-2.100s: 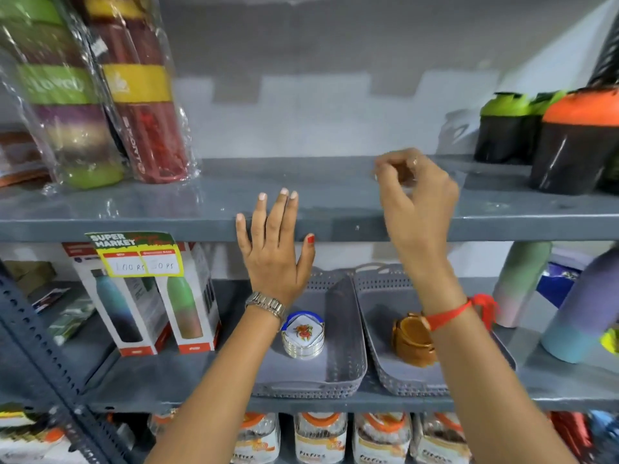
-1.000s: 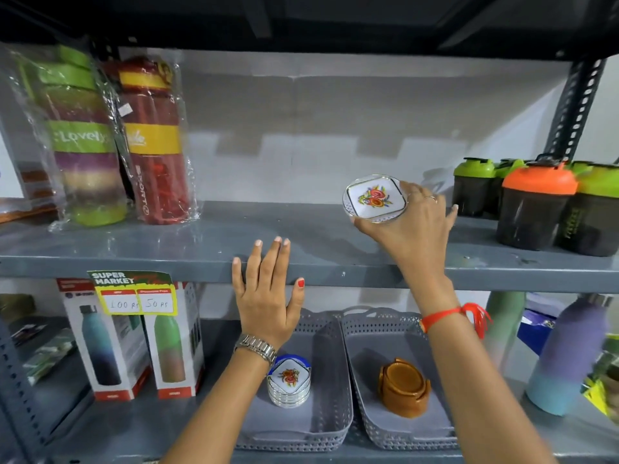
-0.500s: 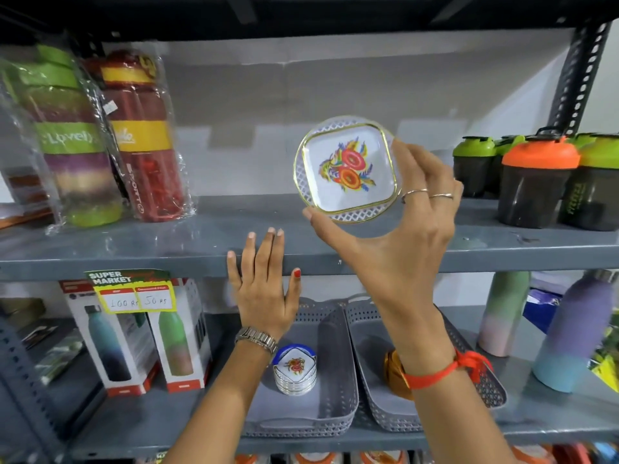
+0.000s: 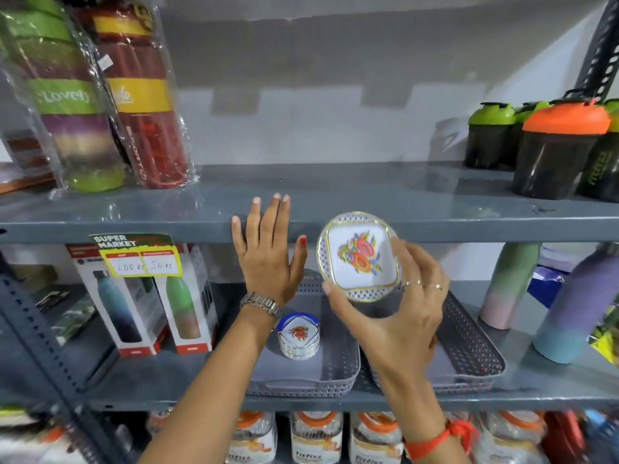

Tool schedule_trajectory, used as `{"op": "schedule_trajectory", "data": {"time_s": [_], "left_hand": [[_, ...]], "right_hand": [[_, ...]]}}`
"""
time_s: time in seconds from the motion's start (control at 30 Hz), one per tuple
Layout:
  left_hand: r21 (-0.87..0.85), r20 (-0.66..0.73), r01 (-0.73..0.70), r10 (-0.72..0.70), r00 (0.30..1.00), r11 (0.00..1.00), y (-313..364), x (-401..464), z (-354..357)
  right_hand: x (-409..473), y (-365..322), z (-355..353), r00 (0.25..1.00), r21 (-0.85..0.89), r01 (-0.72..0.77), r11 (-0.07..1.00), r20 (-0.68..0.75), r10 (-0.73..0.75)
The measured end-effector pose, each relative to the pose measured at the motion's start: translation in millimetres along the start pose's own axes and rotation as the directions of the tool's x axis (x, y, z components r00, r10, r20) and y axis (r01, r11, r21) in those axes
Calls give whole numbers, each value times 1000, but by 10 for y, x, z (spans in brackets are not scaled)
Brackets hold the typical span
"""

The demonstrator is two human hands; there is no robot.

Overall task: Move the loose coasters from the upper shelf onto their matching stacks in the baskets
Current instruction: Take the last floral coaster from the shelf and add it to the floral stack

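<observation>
A grey metal shelving unit (image 4: 368,209) fills the view, its boards glossy under even light; a perforated dark upright (image 4: 599,48) rises at the right. Behind it stands a pale wall (image 4: 318,128), patched with darker grey above.

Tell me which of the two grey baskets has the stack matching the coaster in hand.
The left basket: its floral stack matches the coaster held by the right hand. That hand hides the other basket's contents.
</observation>
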State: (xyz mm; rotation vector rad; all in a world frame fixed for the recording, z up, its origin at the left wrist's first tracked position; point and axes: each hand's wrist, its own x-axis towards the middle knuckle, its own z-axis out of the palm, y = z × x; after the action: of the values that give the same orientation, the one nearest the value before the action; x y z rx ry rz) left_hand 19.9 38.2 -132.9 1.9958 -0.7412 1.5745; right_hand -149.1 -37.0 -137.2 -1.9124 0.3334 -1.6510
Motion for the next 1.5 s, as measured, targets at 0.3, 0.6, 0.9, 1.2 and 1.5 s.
{"op": "schedule_trajectory", "data": {"time_s": [0.3,0.6,0.9,1.2,1.5], "left_hand": [[-46,63,-164,167,984,985,-256,-664,146],[-116,804,694,-343,486,711,-554,-1354,564],[210,918,977,-337,-208,-32,-616,-1519,1276],[272,931,954,-217,-294,-125,-686,-1686,1528],[292,932,955,-205,-298,-60,-771,-1733,1567]], "right_hand": [[-757,765,504,903,-328,-115,938,359,236],[-1047,1313,1182,607,-604,-29,797,622,494],[-1063,1587,1464,476,-552,-85,830,709,520],[-1029,1576,1667,470,-560,-79,825,709,526],[-996,1491,1813,472,-623,-128,772,646,600]]}}
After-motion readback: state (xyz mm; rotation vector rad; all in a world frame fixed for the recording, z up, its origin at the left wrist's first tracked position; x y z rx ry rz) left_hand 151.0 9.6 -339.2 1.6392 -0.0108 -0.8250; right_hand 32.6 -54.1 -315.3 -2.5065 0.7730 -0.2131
